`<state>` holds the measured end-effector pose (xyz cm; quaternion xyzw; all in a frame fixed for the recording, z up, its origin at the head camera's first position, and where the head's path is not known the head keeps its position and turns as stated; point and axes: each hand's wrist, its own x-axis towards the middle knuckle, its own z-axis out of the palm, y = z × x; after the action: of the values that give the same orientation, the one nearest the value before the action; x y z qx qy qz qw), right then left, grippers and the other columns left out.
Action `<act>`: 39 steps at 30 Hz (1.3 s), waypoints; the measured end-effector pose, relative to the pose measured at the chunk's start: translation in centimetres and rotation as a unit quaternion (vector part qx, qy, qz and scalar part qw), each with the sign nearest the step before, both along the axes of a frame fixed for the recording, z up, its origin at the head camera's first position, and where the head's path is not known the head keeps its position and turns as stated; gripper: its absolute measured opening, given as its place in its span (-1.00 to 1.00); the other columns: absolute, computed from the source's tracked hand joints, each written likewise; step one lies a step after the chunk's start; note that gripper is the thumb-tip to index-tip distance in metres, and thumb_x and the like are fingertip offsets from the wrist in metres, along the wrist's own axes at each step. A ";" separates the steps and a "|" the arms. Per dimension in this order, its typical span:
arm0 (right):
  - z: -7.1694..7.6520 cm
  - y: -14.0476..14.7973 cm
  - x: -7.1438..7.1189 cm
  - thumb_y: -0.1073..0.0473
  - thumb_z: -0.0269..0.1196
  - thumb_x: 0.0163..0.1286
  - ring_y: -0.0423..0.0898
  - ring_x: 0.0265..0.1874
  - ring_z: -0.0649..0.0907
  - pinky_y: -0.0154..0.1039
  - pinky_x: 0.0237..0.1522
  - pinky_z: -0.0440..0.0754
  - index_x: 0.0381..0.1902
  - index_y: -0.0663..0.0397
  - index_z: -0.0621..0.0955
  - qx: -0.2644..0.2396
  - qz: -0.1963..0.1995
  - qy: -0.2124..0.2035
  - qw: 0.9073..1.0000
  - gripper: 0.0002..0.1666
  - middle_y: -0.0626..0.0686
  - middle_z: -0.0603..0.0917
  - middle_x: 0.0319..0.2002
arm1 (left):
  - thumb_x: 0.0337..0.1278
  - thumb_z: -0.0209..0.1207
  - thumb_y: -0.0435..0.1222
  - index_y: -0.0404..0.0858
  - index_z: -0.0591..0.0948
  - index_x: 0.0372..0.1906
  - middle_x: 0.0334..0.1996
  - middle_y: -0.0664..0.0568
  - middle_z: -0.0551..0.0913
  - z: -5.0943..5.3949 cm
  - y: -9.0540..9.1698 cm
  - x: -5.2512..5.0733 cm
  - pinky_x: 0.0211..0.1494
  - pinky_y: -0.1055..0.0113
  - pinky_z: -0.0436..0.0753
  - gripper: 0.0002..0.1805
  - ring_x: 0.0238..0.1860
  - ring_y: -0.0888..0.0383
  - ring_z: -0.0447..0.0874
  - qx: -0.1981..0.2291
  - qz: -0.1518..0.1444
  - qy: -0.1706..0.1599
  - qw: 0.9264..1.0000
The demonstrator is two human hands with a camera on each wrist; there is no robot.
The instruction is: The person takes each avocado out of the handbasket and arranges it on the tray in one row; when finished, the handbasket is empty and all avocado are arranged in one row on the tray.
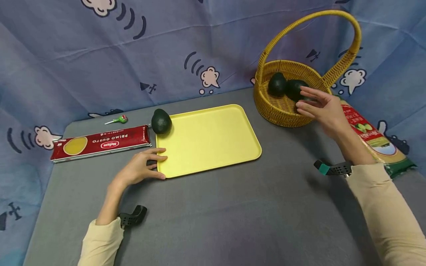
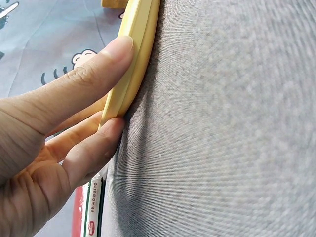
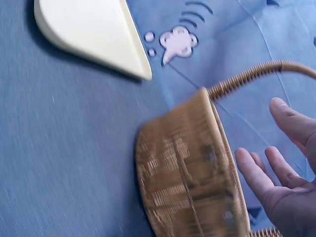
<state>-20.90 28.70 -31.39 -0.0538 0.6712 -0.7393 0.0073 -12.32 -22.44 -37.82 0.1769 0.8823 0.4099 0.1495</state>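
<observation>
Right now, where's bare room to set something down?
Widest: the gray table in front of the yellow tray. The tray's middle is bare, as is the strip between tray and basket. Crowded: the tray's left end, with left hand, avocado, spaghetti packet; the basket, with avocados, right hand at its rim.

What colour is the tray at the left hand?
Pale yellow; the tray shows best in the head view.

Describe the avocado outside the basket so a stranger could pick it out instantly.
Find the yellow tray on the gray table, then go to its far left corner, near the right end of the long red packet. The dark green avocado there is the one: the other avocados in sight lie inside the wicker basket.
</observation>
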 end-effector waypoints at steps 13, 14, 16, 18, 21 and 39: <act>0.7 4.8 -1.9 0.32 0.37 0.18 -0.38 -0.22 0.64 -0.52 -0.24 0.68 0.28 -0.08 0.51 0.082 -0.054 -0.074 0.992 -0.32 -0.11 0.45 0.05 | -0.19 0.48 -0.37 -0.53 0.55 0.10 0.32 -0.27 0.34 0.2 -0.3 -0.1 0.13 0.17 0.61 -0.35 0.31 -0.19 0.31 -0.021 0.002 0.002 1.000; 0.8 5.1 -2.2 0.30 0.37 0.19 -0.40 -0.24 0.64 -0.53 -0.24 0.68 0.30 -0.10 0.49 0.091 -0.054 -0.087 0.991 -0.30 -0.08 0.43 0.11 | -0.20 0.49 -0.36 -0.53 0.56 0.10 0.32 -0.27 0.34 0.2 -0.3 0.0 0.12 0.17 0.61 -0.35 0.31 -0.19 0.32 -0.024 0.002 0.004 1.000; 0.9 5.4 -2.6 0.21 0.39 0.17 -0.42 -0.26 0.64 -0.54 -0.24 0.67 0.37 -0.11 0.41 0.113 -0.056 -0.118 0.985 -0.21 0.02 0.33 0.26 | -0.20 0.48 -0.37 -0.53 0.56 0.10 0.31 -0.27 0.35 0.3 -0.2 0.0 0.12 0.17 0.61 -0.35 0.31 -0.19 0.31 -0.025 0.002 0.004 1.000; 1.1 5.6 -3.1 0.12 0.41 0.15 -0.46 -0.30 0.63 -0.55 -0.25 0.67 0.43 -0.10 0.31 0.141 -0.061 -0.145 0.977 -0.10 0.07 0.20 0.38 | -0.20 0.48 -0.37 -0.53 0.56 0.10 0.31 -0.28 0.35 0.3 -0.2 0.0 0.12 0.17 0.61 -0.35 0.31 -0.19 0.31 -0.026 0.002 0.006 1.000; 1.4 5.5 -3.6 0.04 0.41 0.13 -0.48 -0.35 0.63 -0.55 -0.26 0.67 0.47 -0.04 0.24 0.177 -0.069 -0.167 0.968 -0.02 0.10 0.16 0.41 | -0.20 0.48 -0.38 -0.54 0.55 0.10 0.31 -0.28 0.34 0.3 -0.1 0.0 0.12 0.17 0.61 -0.36 0.31 -0.19 0.31 -0.020 0.003 0.002 1.000; 0.3 3.6 -6.5 0.03 0.33 0.25 -0.25 -0.17 0.55 -0.48 -0.12 0.65 0.43 0.17 0.27 0.352 -0.116 -0.184 0.910 -0.14 0.30 0.23 0.40 | -0.21 0.48 -0.39 -0.54 0.56 0.10 0.32 -0.27 0.34 0.0 0.0 -0.1 0.12 0.18 0.61 -0.36 0.31 -0.18 0.32 -0.009 0.002 -0.003 1.000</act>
<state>-27.45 32.28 -31.09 0.1680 0.8763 -0.4470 0.0635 -12.44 -22.46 -37.78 0.1723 0.8860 0.4026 0.1526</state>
